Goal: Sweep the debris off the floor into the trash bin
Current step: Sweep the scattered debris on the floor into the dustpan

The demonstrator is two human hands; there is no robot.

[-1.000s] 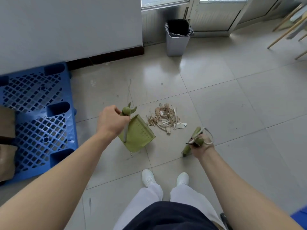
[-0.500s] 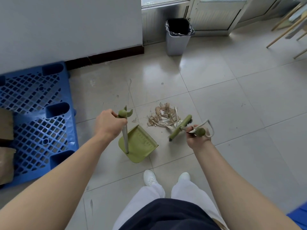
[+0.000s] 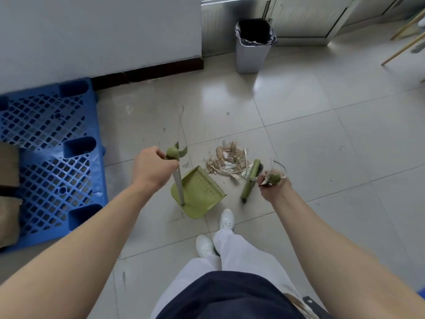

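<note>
A pile of torn brown and white paper debris [image 3: 227, 160] lies on the tiled floor. My left hand [image 3: 153, 168] grips the upright handle of a green dustpan [image 3: 200, 194], whose open mouth faces the pile from the near left. My right hand [image 3: 274, 186] grips the top of a green broom's handle. The green broom head [image 3: 250, 179] rests on the floor at the pile's right edge. A grey trash bin [image 3: 253, 46] with a dark liner stands far back against the wall.
A blue plastic pallet [image 3: 50, 157] with cardboard boxes on it fills the left side. Wooden poles [image 3: 402, 46] lean at the far right. My white shoes [image 3: 226, 218] stand just behind the dustpan.
The broom head swung from the near right of the pile up against its right edge. The dustpan shifted slightly nearer to me, and the camera view moved forward.
</note>
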